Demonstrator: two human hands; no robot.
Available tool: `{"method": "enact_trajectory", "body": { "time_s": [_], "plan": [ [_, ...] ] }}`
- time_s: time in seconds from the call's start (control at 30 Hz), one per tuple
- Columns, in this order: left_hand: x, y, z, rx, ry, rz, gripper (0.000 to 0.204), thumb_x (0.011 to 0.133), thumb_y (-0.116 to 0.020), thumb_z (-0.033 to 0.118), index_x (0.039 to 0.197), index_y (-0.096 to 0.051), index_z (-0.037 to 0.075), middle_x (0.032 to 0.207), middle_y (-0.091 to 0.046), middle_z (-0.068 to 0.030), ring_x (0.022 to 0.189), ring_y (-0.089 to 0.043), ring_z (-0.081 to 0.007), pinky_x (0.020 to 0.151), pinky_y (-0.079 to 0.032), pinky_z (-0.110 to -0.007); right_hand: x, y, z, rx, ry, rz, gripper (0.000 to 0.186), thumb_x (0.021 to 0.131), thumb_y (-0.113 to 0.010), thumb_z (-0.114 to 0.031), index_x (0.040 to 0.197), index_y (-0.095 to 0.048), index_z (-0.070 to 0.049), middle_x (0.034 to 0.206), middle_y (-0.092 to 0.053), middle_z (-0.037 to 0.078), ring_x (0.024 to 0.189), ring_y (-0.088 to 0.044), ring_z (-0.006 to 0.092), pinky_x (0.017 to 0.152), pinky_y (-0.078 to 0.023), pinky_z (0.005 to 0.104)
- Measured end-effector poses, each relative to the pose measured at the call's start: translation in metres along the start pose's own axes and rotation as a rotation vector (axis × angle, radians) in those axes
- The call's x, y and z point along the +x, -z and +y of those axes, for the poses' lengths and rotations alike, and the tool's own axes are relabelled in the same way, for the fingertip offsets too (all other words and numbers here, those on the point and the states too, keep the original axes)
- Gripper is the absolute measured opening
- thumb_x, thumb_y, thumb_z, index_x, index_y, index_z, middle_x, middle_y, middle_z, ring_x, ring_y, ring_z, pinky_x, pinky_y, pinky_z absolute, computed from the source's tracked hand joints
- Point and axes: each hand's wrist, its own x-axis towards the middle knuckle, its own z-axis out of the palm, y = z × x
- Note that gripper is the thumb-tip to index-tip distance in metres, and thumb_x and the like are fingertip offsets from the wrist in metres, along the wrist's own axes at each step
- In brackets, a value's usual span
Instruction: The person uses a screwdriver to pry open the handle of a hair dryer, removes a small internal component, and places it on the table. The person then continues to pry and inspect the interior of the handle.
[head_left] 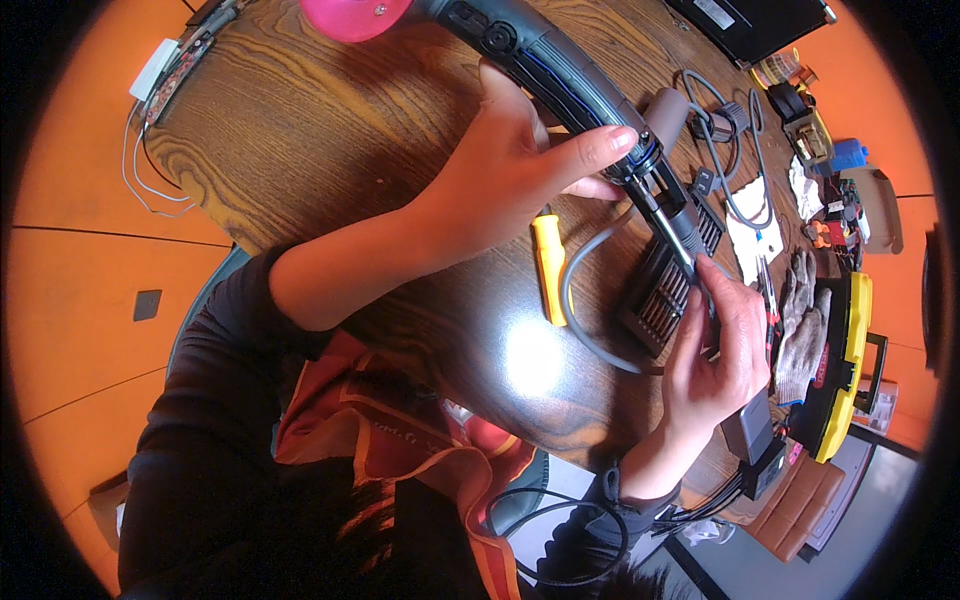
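My left fingers (592,152) gripped the curved dark-grey plastic handle (585,88) beyond my right fingers (738,305), which pinched a slim silver metal rod (682,246). A tilted push could have made it slip.

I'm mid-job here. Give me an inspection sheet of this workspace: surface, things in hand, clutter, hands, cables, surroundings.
Surface: brown wood-grain table, with bright glare toward the person.
Things in hand: dark curved handle, a pink rounded part at its upper end, cut by the frame; slender metal shaft at its lower end.
Clutter: yellow-handled tool, black bit case, grey gloves, black-and-yellow toolbox.
Hands: left hand grips the handle; right hand has its fingers at the shaft's lower end.
Cables: grey cable curves left of the bit case.
Surroundings: orange panels at both sides.
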Motion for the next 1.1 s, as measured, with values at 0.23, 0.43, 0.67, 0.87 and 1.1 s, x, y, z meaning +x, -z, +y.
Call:
{"method": "enact_trajectory", "body": {
  "time_s": [0.23, 0.43, 0.67, 0.87, 1.1],
  "plan": [
    [-0.0002, -0.0002, -0.0004, 0.024, 0.008, 0.007, 0.052, 0.083, -0.052, 0.002, 0.123, -0.02, 0.007, 0.106, -0.048, -0.0115, 0.096, -0.057, -0.0213, 0.072, -0.056, -0.037, 0.0028, 0.0031, -0.0026, 0.0, 0.086, 0.012, 0.025, 0.068, -0.061, 0.011, 0.091, -0.06, 0.004, 0.082, -0.063, 0.014, 0.073, -0.057, 0.0236, 0.069, -0.044, 0.0299],
    [-0.0005, -0.001, -0.0014, 0.023, 0.01, 0.029, 0.053, 0.082, -0.053, 0.002, 0.123, -0.02, 0.006, 0.105, -0.049, -0.0113, 0.095, -0.057, -0.0213, 0.072, -0.056, -0.037, 0.0015, 0.0027, -0.004, -0.014, 0.044, -0.005, 0.024, 0.069, -0.063, 0.01, 0.092, -0.061, 0.003, 0.082, -0.063, 0.013, 0.074, -0.057, 0.0235, 0.07, -0.045, 0.0308],
    [-0.0006, 0.0001, -0.0005, 0.025, 0.062, 0.009, 0.051, 0.082, -0.053, 0.002, 0.121, -0.021, 0.005, 0.105, -0.049, -0.0128, 0.094, -0.058, -0.0225, 0.072, -0.056, -0.036, 0.0013, 0.0004, -0.0052, -0.069, 0.044, 0.017, 0.027, 0.068, -0.064, 0.009, 0.094, -0.062, 0.001, 0.08, -0.062, 0.011, 0.074, -0.056, 0.0231, 0.07, -0.045, 0.032],
    [-0.0024, -0.0042, -0.0038, 0.003, 0.056, 0.006, 0.046, 0.083, -0.051, 0.002, 0.119, -0.023, 0.005, 0.104, -0.049, -0.0132, 0.094, -0.058, -0.0238, 0.074, -0.056, -0.038, 0.0, 0.0002, -0.0037, -0.126, 0.075, -0.013, 0.031, 0.065, -0.068, 0.003, 0.095, -0.065, -0.003, 0.08, -0.061, 0.008, 0.07, -0.054, 0.0213, 0.067, -0.044, 0.0309],
    [0.001, 0.0009, -0.0066, -0.078, 0.142, 0.008, 0.04, 0.084, -0.052, 0.005, 0.116, -0.027, 0.003, 0.103, -0.051, -0.0132, 0.094, -0.058, -0.0238, 0.075, -0.055, -0.043, 0.0022, -0.0028, -0.0021, -0.139, 0.054, 0.062, 0.027, 0.066, -0.067, 0.005, 0.091, -0.065, -0.003, 0.08, -0.061, 0.008, 0.07, -0.054, 0.0215, 0.067, -0.044, 0.0308]
  ]
}}
